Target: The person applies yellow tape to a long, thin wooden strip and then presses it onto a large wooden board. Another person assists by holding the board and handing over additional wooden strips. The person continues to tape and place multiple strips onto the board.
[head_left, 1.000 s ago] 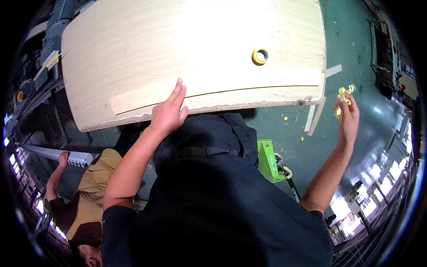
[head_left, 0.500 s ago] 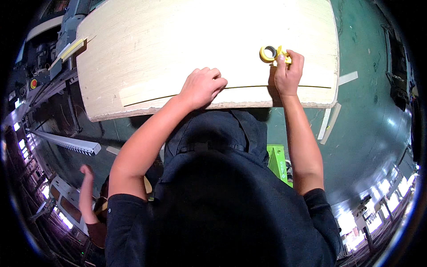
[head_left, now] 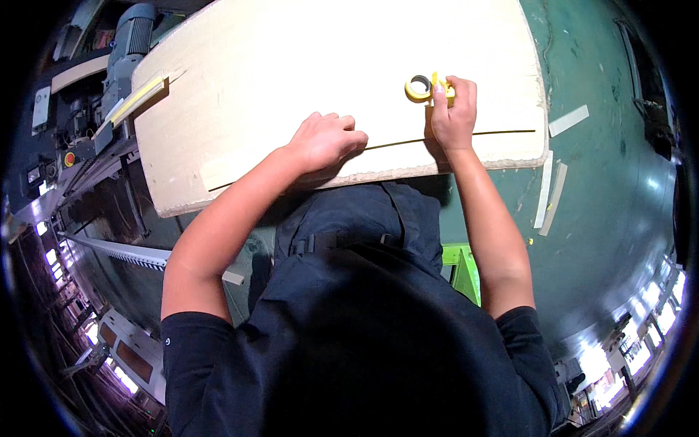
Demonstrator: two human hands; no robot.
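A large pale board (head_left: 320, 58) with a rough near edge lies in front of me. Along that edge runs a long pale strip (head_left: 502, 149), with a thin dark line at its far side. My left hand (head_left: 326, 141) rests on the strip, its fingers curled and closed; what lies under the fingertips is hidden. To its right, my right hand (head_left: 454, 116) grips a yellow tape dispenser (head_left: 435, 84) above the board. The dispenser carries a tape roll (head_left: 418, 89) on its left side. Part of the dispenser is covered by my fingers.
A yellow-edged strip (head_left: 142, 98) juts over the board's left end, near a machine with a grey motor (head_left: 135, 33) and a red button (head_left: 69, 159). Pale offcuts (head_left: 568, 121) lie on the green floor at the right. A bright green frame (head_left: 461, 269) stands below the board.
The whole view has shifted and turned slightly. Both hands keep nearly the same places on the board, with the dispenser still held. Another person's arm at lower left has gone from view.
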